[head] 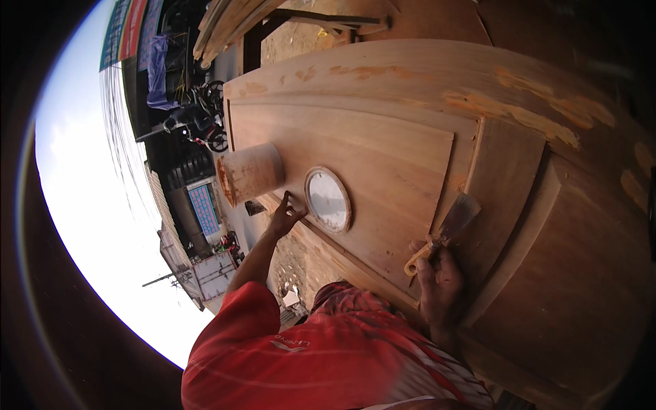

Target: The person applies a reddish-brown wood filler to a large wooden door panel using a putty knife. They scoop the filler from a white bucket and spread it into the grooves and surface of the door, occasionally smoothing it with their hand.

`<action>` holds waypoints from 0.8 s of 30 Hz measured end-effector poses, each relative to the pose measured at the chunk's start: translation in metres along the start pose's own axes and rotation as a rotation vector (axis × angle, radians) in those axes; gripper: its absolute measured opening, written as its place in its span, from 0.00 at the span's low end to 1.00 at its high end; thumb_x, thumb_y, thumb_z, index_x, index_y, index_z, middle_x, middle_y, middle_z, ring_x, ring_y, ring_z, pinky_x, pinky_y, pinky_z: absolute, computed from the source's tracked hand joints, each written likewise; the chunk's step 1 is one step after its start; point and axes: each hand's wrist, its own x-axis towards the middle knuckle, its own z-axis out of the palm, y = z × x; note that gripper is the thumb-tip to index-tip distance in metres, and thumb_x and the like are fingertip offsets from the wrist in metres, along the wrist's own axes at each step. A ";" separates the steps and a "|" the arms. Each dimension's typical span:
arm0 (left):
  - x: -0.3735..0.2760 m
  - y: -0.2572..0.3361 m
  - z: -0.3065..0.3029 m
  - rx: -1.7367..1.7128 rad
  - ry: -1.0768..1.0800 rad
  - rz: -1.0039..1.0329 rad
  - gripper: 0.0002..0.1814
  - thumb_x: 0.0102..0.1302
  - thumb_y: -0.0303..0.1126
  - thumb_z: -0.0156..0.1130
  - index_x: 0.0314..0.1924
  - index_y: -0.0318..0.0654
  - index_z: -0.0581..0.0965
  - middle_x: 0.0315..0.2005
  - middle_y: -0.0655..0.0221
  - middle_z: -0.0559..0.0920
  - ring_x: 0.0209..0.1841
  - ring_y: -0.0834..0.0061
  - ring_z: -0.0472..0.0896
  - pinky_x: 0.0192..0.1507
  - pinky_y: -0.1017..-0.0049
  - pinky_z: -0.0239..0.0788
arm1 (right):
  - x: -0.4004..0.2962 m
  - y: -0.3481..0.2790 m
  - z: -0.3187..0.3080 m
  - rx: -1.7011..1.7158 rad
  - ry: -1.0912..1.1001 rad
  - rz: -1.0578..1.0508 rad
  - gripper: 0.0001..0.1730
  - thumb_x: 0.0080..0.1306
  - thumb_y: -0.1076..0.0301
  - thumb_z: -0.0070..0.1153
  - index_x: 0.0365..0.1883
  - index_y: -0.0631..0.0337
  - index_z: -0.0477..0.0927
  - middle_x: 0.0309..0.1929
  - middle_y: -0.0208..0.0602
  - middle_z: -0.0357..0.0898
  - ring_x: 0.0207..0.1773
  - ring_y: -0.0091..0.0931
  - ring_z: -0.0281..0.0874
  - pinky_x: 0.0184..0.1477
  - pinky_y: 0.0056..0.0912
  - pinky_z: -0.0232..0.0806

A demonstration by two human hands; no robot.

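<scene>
My right hand [442, 279] grips the yellowish handle of a putty knife [459, 218], its broad blade angled up over a panelled wooden door [389, 154] lying flat. My left hand [287, 218] is empty, fingers apart, near the door's close edge. It hovers between a stained cylindrical tub [253, 171] and a round lid [328, 200] with a pale centre. Both the tub and lid rest on the door panel. Orange-brown filler patches [512, 115] mark the far stile. Whether my left fingertips touch the door, I cannot tell.
Stacked wooden boards [233, 28] lie beyond the door's far left corner, near a dark wooden frame [328, 19]. Motorcycles [212, 115] stand along the street at left. Littered ground [294, 266] shows below the door's near edge.
</scene>
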 end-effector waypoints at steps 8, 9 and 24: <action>0.002 -0.016 0.007 -0.065 0.034 0.020 0.66 0.58 0.58 0.79 0.83 0.32 0.51 0.67 0.43 0.75 0.61 0.57 0.81 0.61 0.63 0.75 | 0.001 0.014 0.010 0.037 0.073 -0.056 0.23 0.79 0.74 0.56 0.68 0.75 0.73 0.59 0.41 0.82 0.63 0.22 0.77 0.63 0.27 0.69; 0.001 -0.013 0.008 -0.083 0.031 0.014 0.66 0.58 0.58 0.80 0.83 0.32 0.51 0.68 0.42 0.75 0.63 0.56 0.80 0.63 0.63 0.74 | 0.000 0.016 0.010 -0.067 0.051 -0.097 0.22 0.79 0.74 0.56 0.68 0.74 0.74 0.59 0.41 0.82 0.63 0.22 0.78 0.64 0.28 0.69; -0.005 -0.014 0.019 -0.088 0.158 0.124 0.66 0.57 0.62 0.77 0.80 0.24 0.55 0.71 0.38 0.71 0.73 0.51 0.72 0.71 0.60 0.66 | -0.018 0.037 0.018 -0.197 0.148 -0.271 0.17 0.79 0.72 0.58 0.61 0.72 0.76 0.53 0.42 0.85 0.56 0.27 0.84 0.59 0.32 0.75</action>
